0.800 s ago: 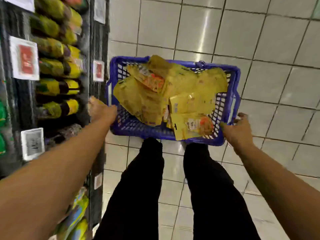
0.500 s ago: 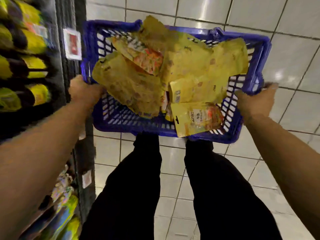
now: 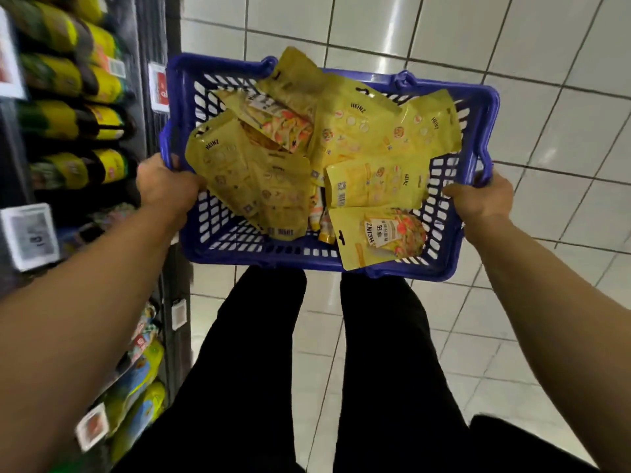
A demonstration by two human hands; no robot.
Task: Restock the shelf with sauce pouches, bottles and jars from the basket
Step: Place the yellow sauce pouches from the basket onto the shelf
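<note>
White tiled floor [image 3: 512,46] fills most of the view, with the person's black trouser legs [image 3: 252,353] below centre. Dark shelf [image 3: 153,46] runs down the left edge, stocked with yellow-green bottles [image 3: 68,76] lying in rows, price tags [image 3: 32,235] on the shelf fronts, colourful packs [image 3: 140,380] on lower levels, blurred. Blue plastic basket [image 3: 211,240] held out over the floor, just beside the shelf, tilted a little with its right side lower. Left hand [image 3: 164,182] has a closed grip on the basket's left rim, fingers curled over the edge. Right hand [image 3: 481,196] has a closed grip on the right rim, thumb on top. Basket holds a loose heap of yellow sauce pouches [image 3: 355,131], overlapping, most back-side up with Heinz print visible. One front-facing pouch [image 3: 382,237] leans against the near right wall, picture of food on it. Small orange-capped items [image 3: 319,216] show between pouches at the bottom, too hidden to identify.
</note>
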